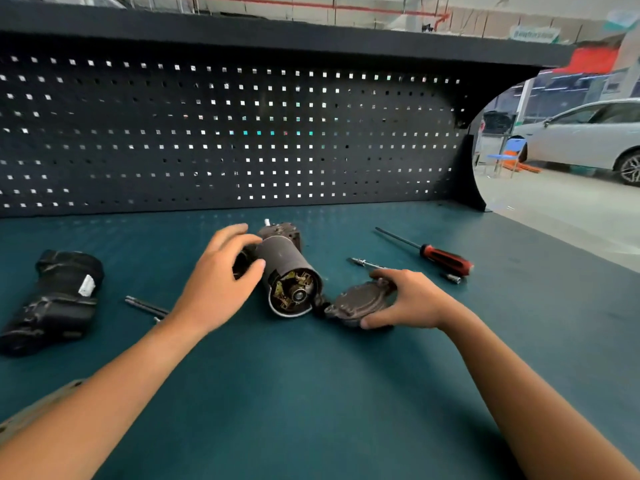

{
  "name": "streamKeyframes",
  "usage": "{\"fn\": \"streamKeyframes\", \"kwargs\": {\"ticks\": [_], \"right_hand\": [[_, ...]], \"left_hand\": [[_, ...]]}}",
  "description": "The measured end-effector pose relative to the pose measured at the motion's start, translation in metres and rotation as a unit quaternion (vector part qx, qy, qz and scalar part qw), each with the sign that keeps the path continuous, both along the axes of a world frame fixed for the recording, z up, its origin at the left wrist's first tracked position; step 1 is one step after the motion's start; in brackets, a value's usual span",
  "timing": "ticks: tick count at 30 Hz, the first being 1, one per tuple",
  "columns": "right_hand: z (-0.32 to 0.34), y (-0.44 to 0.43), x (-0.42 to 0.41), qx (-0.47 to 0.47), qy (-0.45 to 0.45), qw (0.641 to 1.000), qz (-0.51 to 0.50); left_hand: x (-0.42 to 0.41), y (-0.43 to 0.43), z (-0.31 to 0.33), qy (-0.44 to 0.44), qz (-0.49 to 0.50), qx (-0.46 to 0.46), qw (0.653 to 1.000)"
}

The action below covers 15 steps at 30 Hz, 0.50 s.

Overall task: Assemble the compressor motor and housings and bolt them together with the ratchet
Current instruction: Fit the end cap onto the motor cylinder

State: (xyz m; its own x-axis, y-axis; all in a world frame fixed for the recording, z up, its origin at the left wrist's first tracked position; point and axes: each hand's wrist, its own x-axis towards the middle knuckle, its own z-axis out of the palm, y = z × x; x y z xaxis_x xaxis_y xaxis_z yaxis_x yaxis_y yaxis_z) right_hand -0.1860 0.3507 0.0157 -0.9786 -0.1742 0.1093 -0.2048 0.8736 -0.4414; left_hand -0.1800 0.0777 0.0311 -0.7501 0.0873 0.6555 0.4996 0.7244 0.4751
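The compressor motor [285, 268], a dark cylinder with its open end and brass brush gear facing me, lies on the green bench top [311, 393]. My left hand [221, 275] rests on its left side, fingers curled over the body. Just right of the open end lies the flat grey end cover [356, 301], and my right hand [412, 299] grips it by its right edge. A black housing [57, 299] lies apart at the far left. Two long bolts [145, 306] lie below my left wrist. The ratchet [367, 263] shows partly behind my right hand.
A red-handled screwdriver [440, 258] lies at the right with a small socket [453, 278] beside it. A black pegboard [225, 140] closes the back of the bench. Beyond the bench's right edge are a floor, a blue chair and a white car [588, 133].
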Motion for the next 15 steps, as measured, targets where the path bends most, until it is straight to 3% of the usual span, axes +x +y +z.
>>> {"fn": "streamKeyframes", "kwargs": {"ticks": [5, 9, 15], "right_hand": [[0.006, -0.005, 0.008, -0.018, 0.035, 0.999, 0.014], [0.011, -0.017, 0.019, -0.145, 0.009, 0.988, 0.052], [0.01, -0.044, 0.024, -0.262, -0.049, 0.954, 0.138]], "left_hand": [[0.032, 0.027, -0.023, 0.002, -0.084, -0.157, 0.984], [0.042, 0.043, -0.041, -0.03, -0.05, -0.235, 0.97], [0.041, 0.023, -0.045, -0.079, -0.027, -0.032, 0.996]]}}
